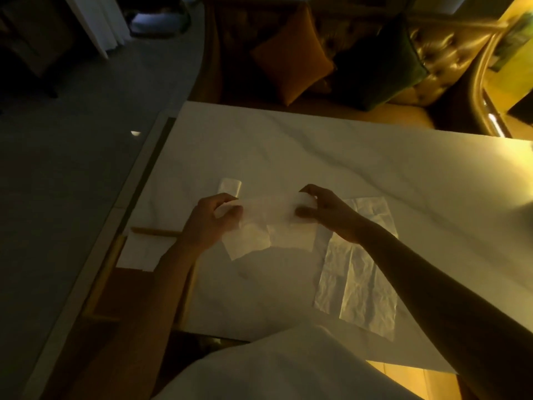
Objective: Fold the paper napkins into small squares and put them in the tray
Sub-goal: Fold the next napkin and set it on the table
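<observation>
A thin white paper napkin (pixel 271 226) hangs stretched between my two hands above the white marble table (pixel 346 163). My left hand (pixel 212 223) pinches its left end and my right hand (pixel 326 210) pinches its right end. Its lower flaps droop toward the table. A small folded napkin (pixel 230 186) lies just beyond my left hand. Unfolded napkins (pixel 357 269) lie flat under my right forearm. A wooden tray (pixel 105 275) sits at the table's left edge, with a folded white napkin (pixel 144 251) in it, partly hidden by my left arm.
Past the table's far edge stands a tufted sofa with an orange cushion (pixel 291 57) and a dark green cushion (pixel 380 64). The floor (pixel 72 168) drops away to the left. My white shirt (pixel 288 368) fills the bottom of the view.
</observation>
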